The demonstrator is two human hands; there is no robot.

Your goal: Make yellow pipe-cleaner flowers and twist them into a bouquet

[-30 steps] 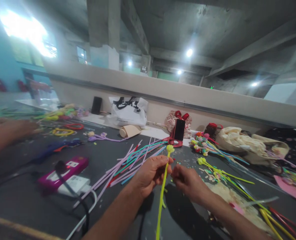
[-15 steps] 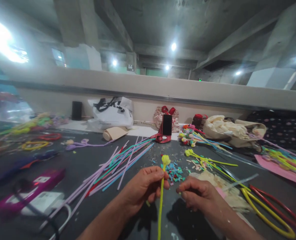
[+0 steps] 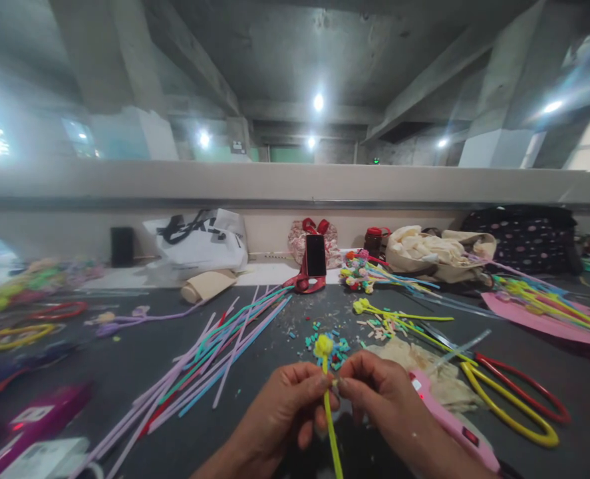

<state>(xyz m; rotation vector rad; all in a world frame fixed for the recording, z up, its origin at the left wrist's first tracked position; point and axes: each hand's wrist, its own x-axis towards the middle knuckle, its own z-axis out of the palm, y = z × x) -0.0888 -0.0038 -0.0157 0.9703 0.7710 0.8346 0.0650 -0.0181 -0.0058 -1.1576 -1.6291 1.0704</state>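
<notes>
My left hand (image 3: 297,402) pinches a yellow flower stem (image 3: 330,426) just below its bunched yellow head (image 3: 323,344); the stem looks fuzzy and runs down toward me. Close against the stem from the right, my right hand (image 3: 374,389) is closed, thumb and forefinger pressed on a small pale yellow piece (image 3: 335,382). Its exact shape is mostly covered by the fingertips. Behind the flower head lies a scatter of short blue and teal cut bits (image 3: 342,346). A pink handheld tool (image 3: 454,422) lies partly behind my right forearm.
Lilac, teal and red stems (image 3: 215,362) spread over the dark table on the left. Scissors with red and yellow handles (image 3: 511,416) lie at right, near a crumpled beige cloth (image 3: 424,372). A phone (image 3: 316,255) stands at the back. A magenta device (image 3: 45,426) is at lower left.
My right hand has moved in from apart to meet the stem beside my left fingers. The view has turned to the right, bringing the pink tool into sight.
</notes>
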